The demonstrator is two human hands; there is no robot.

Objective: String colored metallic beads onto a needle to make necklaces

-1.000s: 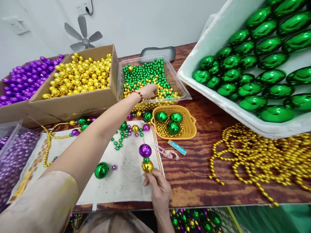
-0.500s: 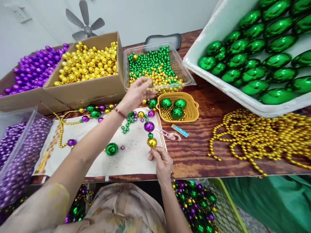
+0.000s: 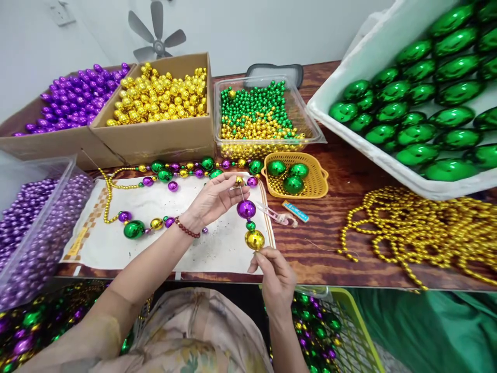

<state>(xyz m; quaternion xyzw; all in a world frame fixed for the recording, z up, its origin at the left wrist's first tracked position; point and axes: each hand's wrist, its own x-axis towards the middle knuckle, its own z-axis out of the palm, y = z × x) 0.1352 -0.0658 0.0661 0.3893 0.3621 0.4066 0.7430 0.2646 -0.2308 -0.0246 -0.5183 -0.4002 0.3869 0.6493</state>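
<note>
The left hand pinches a small gold bead atop the needle; the right hand pinches the beaded strand below its gold ball. Either pinch loosening could spill its load onto the tabletop.

Bright, even light; glints on purple ball; edges stretched.

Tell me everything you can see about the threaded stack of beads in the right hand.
The threaded stack shows three shiny, metallic-looking balls: purple on top, a smaller green, then gold. It stands nearly upright over the white cloth, tipped slightly. The right hand pinches it at its base. A thin needle-like wire rises from its top toward the left hand.
</note>
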